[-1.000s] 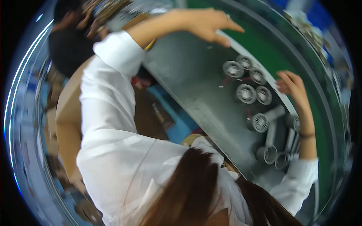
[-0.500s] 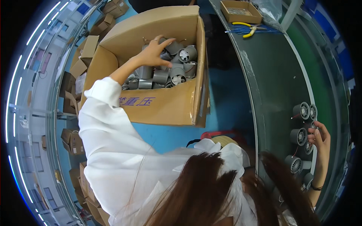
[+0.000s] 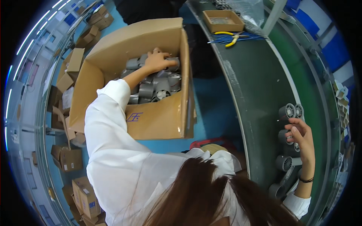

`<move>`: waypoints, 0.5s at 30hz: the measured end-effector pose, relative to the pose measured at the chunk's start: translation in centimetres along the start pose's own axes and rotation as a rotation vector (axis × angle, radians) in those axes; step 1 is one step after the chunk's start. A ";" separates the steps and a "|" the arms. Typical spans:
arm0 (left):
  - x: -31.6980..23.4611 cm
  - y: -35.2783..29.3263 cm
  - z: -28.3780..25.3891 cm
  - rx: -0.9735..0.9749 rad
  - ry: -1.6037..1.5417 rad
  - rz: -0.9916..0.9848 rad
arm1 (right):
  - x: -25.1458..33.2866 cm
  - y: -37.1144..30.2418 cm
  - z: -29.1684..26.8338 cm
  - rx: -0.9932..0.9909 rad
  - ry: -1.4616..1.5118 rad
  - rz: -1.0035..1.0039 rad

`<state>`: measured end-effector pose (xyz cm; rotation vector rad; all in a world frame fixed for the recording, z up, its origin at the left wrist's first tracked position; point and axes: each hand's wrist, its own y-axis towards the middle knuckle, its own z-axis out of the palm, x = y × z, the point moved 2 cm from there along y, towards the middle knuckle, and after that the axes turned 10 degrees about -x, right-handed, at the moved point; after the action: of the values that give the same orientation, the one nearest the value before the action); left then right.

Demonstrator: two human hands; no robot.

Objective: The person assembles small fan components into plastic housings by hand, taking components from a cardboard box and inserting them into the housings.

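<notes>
Inside a large cardboard box (image 3: 158, 120), many short grey tube-shaped fans (image 3: 146, 90) lie heaped. My left hand (image 3: 156, 61) reaches down among them with its fingers apart, at a grey fan near the box's right wall; the fingertips are partly hidden, and I see no fan lifted. Over the bench at the right is my right hand (image 3: 303, 137), its fingers loosely bent and apart. Beneath and beside it stand several grey fans, one with a round grille (image 3: 285, 163) and a pair (image 3: 289, 110) beyond the fingertips. The hand covers part of this group.
The dark green bench (image 3: 260, 90) runs along my right. At its far end are a small cardboard tray (image 3: 223, 21), yellow-handled pliers (image 3: 230, 39), blue strips and a clear plastic bag (image 3: 249, 15). Cardboard boxes (image 3: 67, 157) line the left side. Dark clothing (image 3: 145, 9) shows beyond the large box.
My left hand has gone lower into the box, onto the fans. My right hand stays by the bench fans. The whole view has shifted, with the bench appearing further left.
</notes>
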<state>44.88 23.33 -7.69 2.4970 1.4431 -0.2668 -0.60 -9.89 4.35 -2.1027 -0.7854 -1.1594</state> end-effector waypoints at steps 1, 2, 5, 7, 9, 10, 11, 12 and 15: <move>-0.7 0.8 -0.3 -0.001 -0.014 0.028 | 0.1 -0.1 -0.5 -0.031 -0.002 0.004; -1.0 0.7 -0.7 0.132 0.103 0.082 | 0.1 -0.2 -0.6 -0.018 0.006 0.013; -1.1 0.5 -0.1 0.202 0.222 0.159 | 0.0 -0.6 -1.2 -0.030 0.035 0.024; -1.1 0.6 -0.1 0.186 0.289 0.154 | 0.2 -0.5 -0.5 0.009 0.035 0.084; -1.1 1.8 0.4 0.179 0.326 0.179 | -0.7 0.1 -0.4 0.041 0.068 0.082; -0.1 2.0 1.1 0.128 0.304 0.228 | -1.0 0.4 -0.2 0.067 0.077 0.080; -1.2 1.5 0.7 0.057 0.233 0.279 | -1.3 0.4 -0.2 0.076 0.086 0.083; -1.8 0.7 -0.1 0.040 0.204 0.326 | -1.7 0.9 0.0 0.113 0.084 0.062; -3.8 -0.1 -1.0 0.116 0.171 0.319 | -0.8 1.2 0.3 0.184 0.053 0.029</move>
<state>42.96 20.55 -5.74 2.8540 1.0862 -0.0802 0.10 -10.59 3.23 -1.9191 -0.8029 -1.0809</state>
